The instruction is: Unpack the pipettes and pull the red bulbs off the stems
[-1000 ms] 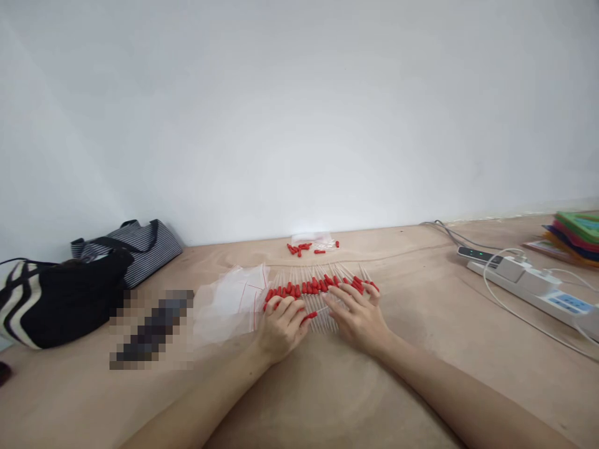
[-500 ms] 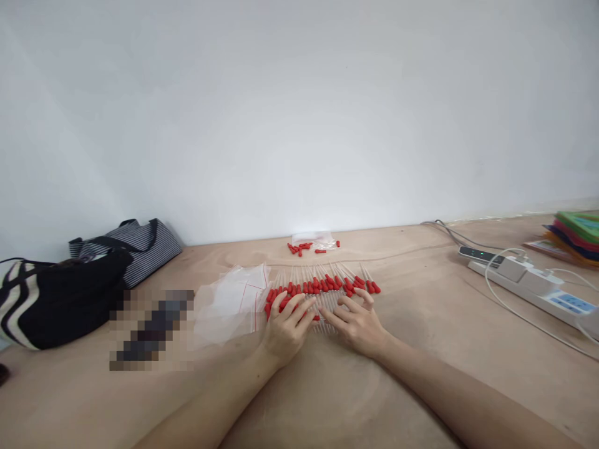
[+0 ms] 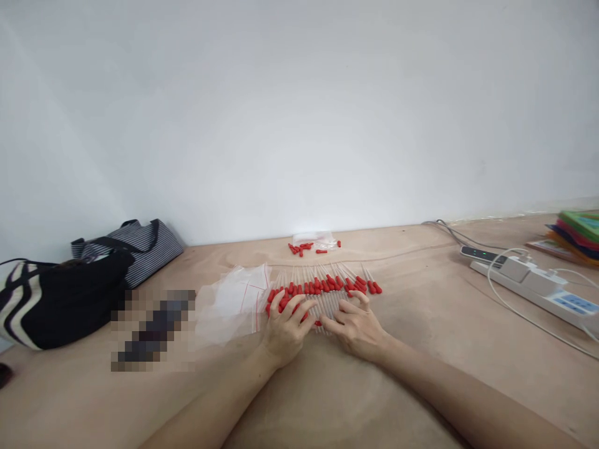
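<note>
Many glass droppers with red rubber bulbs (image 3: 322, 285) lie in rows on the table, their thin clear tubes side by side. My left hand (image 3: 286, 327) is over the left part of the rows, fingers bent and closed, covering some bulbs. Close by on the right, my right hand (image 3: 358, 327) is curled, thumb and index finger together over the clear tubes (image 3: 330, 302). Between the fingertips of both hands a single red bulb (image 3: 318, 323) shows, on a dropper they pinch; its tube is mostly hidden.
Clear zip bags (image 3: 234, 299) with red lines lie to the left. Loose red bulbs (image 3: 302, 248) and a small bag (image 3: 313, 238) are near the wall. Bags (image 3: 70, 299) stand at far left. A power strip (image 3: 538, 287) with cables and coloured folders (image 3: 578, 234) lie right.
Both hands stay nearly in place, with only slight finger movement. The red bulb between the fingertips sits a little lower. The whole view has shifted slightly.
</note>
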### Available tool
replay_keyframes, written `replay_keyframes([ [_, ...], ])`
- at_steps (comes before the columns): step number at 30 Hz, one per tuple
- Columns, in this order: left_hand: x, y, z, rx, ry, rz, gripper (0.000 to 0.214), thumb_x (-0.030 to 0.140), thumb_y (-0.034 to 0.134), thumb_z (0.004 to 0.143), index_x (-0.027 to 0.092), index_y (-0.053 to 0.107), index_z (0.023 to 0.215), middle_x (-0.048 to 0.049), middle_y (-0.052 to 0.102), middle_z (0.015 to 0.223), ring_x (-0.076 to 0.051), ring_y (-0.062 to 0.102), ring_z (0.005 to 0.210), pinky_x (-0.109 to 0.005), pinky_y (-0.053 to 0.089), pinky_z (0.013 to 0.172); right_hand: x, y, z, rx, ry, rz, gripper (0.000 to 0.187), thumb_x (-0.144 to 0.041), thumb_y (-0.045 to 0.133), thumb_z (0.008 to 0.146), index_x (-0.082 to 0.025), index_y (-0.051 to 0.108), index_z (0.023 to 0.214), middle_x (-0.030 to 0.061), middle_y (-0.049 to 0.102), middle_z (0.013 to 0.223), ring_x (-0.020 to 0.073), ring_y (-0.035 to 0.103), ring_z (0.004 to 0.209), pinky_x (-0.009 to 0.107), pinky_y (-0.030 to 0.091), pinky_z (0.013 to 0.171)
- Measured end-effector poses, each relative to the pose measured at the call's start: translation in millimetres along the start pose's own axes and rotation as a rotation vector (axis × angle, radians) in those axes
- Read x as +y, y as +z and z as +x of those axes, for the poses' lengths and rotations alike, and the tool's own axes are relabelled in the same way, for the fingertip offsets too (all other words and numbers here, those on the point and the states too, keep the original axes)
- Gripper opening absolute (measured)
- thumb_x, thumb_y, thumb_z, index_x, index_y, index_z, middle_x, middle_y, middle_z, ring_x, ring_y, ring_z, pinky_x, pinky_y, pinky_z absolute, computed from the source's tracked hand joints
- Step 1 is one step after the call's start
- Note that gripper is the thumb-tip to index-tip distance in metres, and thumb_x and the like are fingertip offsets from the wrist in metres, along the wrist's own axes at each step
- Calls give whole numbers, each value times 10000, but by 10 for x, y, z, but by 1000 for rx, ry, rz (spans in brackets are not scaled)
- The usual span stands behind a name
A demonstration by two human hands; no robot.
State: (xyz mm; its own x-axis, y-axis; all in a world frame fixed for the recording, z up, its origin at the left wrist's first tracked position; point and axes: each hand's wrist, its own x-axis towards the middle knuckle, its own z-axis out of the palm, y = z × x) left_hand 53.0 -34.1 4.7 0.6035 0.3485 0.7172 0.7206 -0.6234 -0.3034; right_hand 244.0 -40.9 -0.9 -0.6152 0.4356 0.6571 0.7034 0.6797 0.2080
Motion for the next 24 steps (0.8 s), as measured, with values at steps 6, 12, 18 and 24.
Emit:
replay_keyframes([
  [6,-5,-22,11,5,-4,-17,150,203,494,817,246,616,743,13,650,975,-193,534,957,-496,211,961,10,-24,-5,-57,-2,-9,336,-98,433,763,-280,580,1004,-19,526,499,146,426,654,394,129,891],
  [12,-218,-149,43,2,-254,-121,180,231,450,825,223,615,757,-32,650,872,-202,559,854,-398,390,807,203,-69,-92,-146,202,12,425,-90,383,752,-239,498,1132,10,614,617,153,478,673,390,158,855],
  [18,-622,-274,-59,-265,-769,-339,197,281,443,763,186,560,891,-9,606,696,-148,585,608,-262,460,578,356,-78,-160,-204,449,22,262,-92,305,785,-148,518,928,25,609,593,150,522,559,308,243,740],
  [24,-697,-239,-142,-420,-997,-375,196,284,464,723,191,451,896,31,568,647,-114,556,461,-209,399,443,274,-61,-146,-334,548,58,220,-77,333,750,-149,519,842,38,618,635,158,540,599,299,248,735],
])
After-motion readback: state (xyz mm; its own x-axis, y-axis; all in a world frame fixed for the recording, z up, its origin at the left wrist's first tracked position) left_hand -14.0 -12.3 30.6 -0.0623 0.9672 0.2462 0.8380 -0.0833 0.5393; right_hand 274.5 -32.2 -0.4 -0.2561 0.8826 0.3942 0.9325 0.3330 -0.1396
